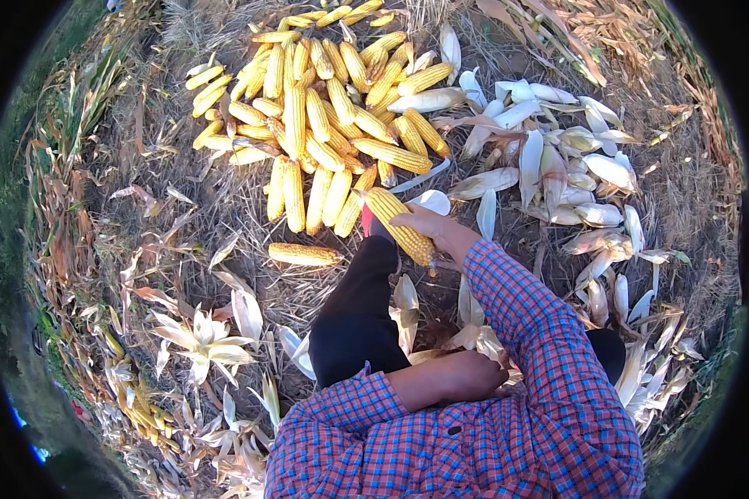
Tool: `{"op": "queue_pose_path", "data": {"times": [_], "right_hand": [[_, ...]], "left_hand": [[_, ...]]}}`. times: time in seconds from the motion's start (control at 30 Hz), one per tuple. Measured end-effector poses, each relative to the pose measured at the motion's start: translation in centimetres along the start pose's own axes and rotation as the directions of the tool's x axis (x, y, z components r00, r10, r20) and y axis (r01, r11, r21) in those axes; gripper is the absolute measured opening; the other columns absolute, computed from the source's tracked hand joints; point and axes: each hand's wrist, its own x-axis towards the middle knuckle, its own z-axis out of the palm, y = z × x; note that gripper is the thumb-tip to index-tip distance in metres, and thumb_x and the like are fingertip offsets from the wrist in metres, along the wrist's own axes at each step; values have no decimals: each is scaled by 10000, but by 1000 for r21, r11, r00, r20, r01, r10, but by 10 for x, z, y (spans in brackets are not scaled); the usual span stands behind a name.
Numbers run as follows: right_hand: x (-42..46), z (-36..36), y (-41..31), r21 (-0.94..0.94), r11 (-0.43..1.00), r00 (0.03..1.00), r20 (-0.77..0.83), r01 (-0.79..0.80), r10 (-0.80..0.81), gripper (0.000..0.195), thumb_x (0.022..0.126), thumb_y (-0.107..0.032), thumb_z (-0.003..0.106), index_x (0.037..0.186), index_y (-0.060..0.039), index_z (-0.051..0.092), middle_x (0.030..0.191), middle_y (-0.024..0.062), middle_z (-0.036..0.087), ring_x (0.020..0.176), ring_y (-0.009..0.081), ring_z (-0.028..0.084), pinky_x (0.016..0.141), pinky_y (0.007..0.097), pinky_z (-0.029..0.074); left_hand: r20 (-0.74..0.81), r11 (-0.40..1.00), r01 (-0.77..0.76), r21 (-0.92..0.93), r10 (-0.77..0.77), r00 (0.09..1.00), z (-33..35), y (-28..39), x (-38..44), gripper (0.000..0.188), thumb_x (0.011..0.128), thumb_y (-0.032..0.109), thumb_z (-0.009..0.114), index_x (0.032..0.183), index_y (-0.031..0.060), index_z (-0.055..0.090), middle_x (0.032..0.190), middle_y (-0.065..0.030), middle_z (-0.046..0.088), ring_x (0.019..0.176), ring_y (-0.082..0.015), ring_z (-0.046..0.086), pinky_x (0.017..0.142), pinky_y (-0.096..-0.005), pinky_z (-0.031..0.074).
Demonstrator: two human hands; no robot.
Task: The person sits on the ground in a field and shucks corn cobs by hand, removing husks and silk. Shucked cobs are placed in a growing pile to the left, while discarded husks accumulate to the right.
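My right hand (425, 223) grips a husked ear of yellow corn (401, 226) by its side, above my outstretched leg and shoe. Just beyond the ear's tip lies a heap of husked yellow corn ears (324, 134). One separate husked ear (304, 254) rests on the ground left of my foot. Close in front of my body, my left hand (474, 374) is curled beside pale corn husks (484, 342); its fingers are mostly hidden, so whether it holds anything is unclear.
Unhusked ears in pale husks (552, 162) are piled to the right. An opened, empty husk (205, 343) lies at left, with more husks below it. Several yellow ears (143, 408) lie farther left. Dry straw covers the soil, and dry stalks (555, 31) lie at the upper right.
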Motion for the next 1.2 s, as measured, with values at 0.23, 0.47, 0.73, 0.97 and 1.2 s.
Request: {"op": "queue_pose_path", "data": {"times": [0.23,0.47,0.73,0.97,1.2], "right_hand": [[66,100,-117,-548,726,883,50,416,-468,578,796,-230,684,1286,-14,466,1061,158,636,906,234,629,755,360,504],[0,-70,61,-416,877,902,-236,242,-361,255,818,-174,595,997,5,623,770,92,656,631,145,646,590,280,510],[-90,-307,142,-229,962,41,-974,-152,-225,392,822,-328,604,963,36,569,939,240,639,897,351,634,786,427,485],[-80,-307,84,-611,706,391,-784,-357,-481,273,905,-288,506,959,-37,597,807,187,656,771,348,651,701,455,504],[-268,-175,-32,-999,15,854,-44,-42,-519,168,800,-186,537,778,-74,659,728,126,647,699,332,644,616,458,504]], "left_hand": [[-266,994,-61,90,83,961,-14,-11,-16,349,876,322,535,1062,36,612,962,-156,658,904,-301,642,771,-398,509],[-47,994,33,108,-28,998,-39,5,6,483,888,371,558,1208,12,510,1071,-174,595,1000,-310,593,850,-396,484],[14,993,74,-95,-72,997,-48,8,37,455,903,346,553,1232,40,485,1158,-149,569,1013,-317,582,873,-393,473],[-49,973,193,-125,-200,979,-64,3,57,471,881,349,577,1209,22,496,1130,-183,577,1042,-347,564,878,-405,462],[-661,940,335,58,-215,718,-79,14,68,721,705,248,766,1284,-3,417,1237,-216,488,1153,-370,471,933,-426,413]]}}
